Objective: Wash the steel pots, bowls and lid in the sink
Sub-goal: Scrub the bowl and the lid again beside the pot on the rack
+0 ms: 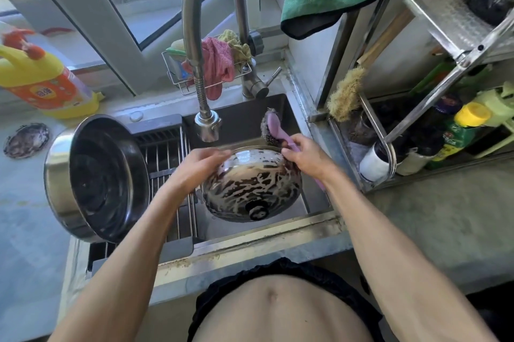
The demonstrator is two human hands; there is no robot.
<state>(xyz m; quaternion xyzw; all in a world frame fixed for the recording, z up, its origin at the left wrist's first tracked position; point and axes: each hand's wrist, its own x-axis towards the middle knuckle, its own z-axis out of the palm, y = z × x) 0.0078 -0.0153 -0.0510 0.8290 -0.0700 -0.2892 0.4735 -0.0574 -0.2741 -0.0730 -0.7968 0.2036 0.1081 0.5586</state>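
Soapy lid is held on edge over the sink, knob toward the body; left hand grips its far-left rim. Scrubber, handle clasped in right hand, is held beyond the upper-right rim, nearest that hand

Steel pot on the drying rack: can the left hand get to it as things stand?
Probably yes, once freed. The left hand grips the soapy lid; the steel pot lies tipped on the rack just left of it, nothing between.
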